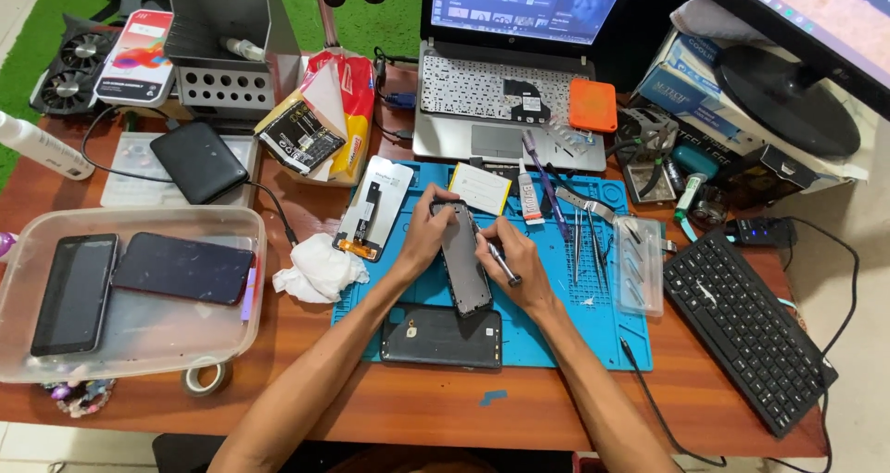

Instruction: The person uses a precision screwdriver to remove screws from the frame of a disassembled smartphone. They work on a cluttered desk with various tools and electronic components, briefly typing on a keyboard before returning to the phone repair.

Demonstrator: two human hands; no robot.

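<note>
Left hand grips the top left edge of the dark, slim opened phone body, fingers clamped on it; the body lies lengthwise on the blue silicone work mat at mid-tabletop. Right hand has fingers closed around a thin dark metal-tipped screwdriver, tip at the body's right edge. A black phone back cover lies just below.

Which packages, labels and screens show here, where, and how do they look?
Laptop screen: top centre, lit blue, small tiles.
Monitor: top right, pale pink picture, black frame.
White box with red-orange swirl: top left.
Red-yellow packet: left of laptop.
Blue-white cartons: under the monitor.
</note>
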